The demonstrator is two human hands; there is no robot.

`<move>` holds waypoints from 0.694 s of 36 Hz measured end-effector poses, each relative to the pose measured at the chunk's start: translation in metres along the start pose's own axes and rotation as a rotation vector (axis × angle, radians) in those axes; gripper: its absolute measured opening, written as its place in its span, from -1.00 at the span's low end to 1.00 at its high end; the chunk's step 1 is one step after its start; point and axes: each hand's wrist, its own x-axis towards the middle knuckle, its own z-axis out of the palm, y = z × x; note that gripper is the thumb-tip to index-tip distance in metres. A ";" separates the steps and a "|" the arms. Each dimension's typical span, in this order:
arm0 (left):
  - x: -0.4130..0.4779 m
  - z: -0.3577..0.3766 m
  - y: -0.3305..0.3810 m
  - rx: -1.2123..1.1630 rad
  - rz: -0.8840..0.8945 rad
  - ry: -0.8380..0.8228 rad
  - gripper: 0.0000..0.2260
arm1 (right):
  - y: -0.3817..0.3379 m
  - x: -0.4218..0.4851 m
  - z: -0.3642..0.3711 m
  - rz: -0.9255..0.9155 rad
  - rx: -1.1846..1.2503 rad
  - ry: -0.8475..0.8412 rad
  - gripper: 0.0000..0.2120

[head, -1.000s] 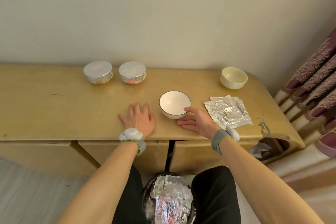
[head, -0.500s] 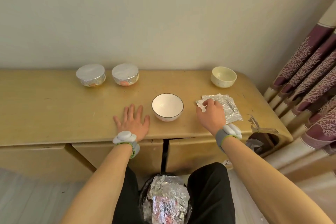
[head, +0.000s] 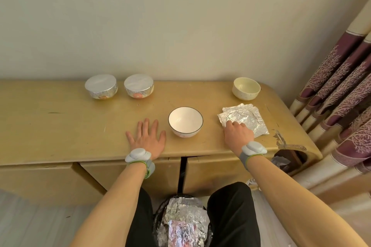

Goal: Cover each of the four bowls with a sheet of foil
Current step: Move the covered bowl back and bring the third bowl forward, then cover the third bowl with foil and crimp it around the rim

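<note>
Foil sheets (head: 248, 117) | lay stacked under and just beyond right hand (head: 237, 133) | its bent fingers sat on their near-left corner, pinch or not: cannot tell | left hand (head: 147, 138) lay flat, spread, holding nothing | judged thin, light, crinkly, tear-prone: peel top sheet by a corner.

Soft, even indoor light, moderately bright. The white dark-rimmed ceramic bowl (head: 185, 122) casts only a faint shadow on the glossy yellow wooden surface (head: 60, 126). Wide-angle distortion curves the edges; detail is slightly soft throughout
</note>
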 end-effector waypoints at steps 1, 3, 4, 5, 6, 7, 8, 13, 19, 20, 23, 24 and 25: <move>-0.001 0.001 0.000 0.005 0.002 -0.005 -0.45 | 0.000 -0.001 0.001 -0.006 -0.015 -0.016 -0.86; -0.002 -0.001 0.000 -0.002 0.004 -0.015 -0.45 | -0.001 -0.002 0.000 -0.027 -0.032 -0.018 -0.88; -0.002 -0.002 -0.001 -0.008 0.007 -0.029 -0.45 | -0.001 -0.003 0.000 -0.035 -0.035 -0.021 -0.88; -0.002 -0.004 0.000 -0.011 0.011 -0.040 -0.45 | -0.001 -0.004 0.000 -0.043 -0.036 -0.022 -0.88; -0.002 -0.006 0.000 -0.016 0.015 -0.047 -0.46 | -0.002 -0.005 0.000 -0.052 -0.041 -0.021 -0.88; -0.002 -0.010 0.002 -0.025 0.014 -0.048 -0.46 | -0.002 -0.005 0.000 -0.058 -0.047 -0.023 -0.86; -0.003 -0.014 0.005 -0.036 0.011 -0.059 -0.47 | -0.003 -0.006 0.000 -0.064 -0.060 -0.028 -0.85; 0.011 -0.037 0.019 -0.167 -0.053 -0.133 -0.38 | -0.010 -0.007 -0.004 -0.072 -0.104 -0.048 -0.77; 0.005 -0.060 0.047 -0.260 0.050 -0.180 -0.50 | -0.009 -0.005 -0.008 -0.048 -0.043 -0.034 -0.77; 0.002 -0.061 0.049 -0.246 0.056 -0.185 -0.54 | -0.008 -0.004 -0.008 -0.036 -0.026 -0.024 -0.77; -0.001 -0.060 0.046 -0.250 0.053 -0.193 -0.57 | -0.004 0.000 -0.010 -0.009 -0.016 0.121 -0.77; -0.001 -0.062 0.045 -0.265 0.051 -0.198 -0.58 | -0.004 0.002 -0.011 -0.014 -0.007 0.202 -0.78; -0.002 -0.064 0.044 -0.279 0.054 -0.206 -0.59 | -0.004 0.004 -0.015 -0.034 0.009 0.283 -0.80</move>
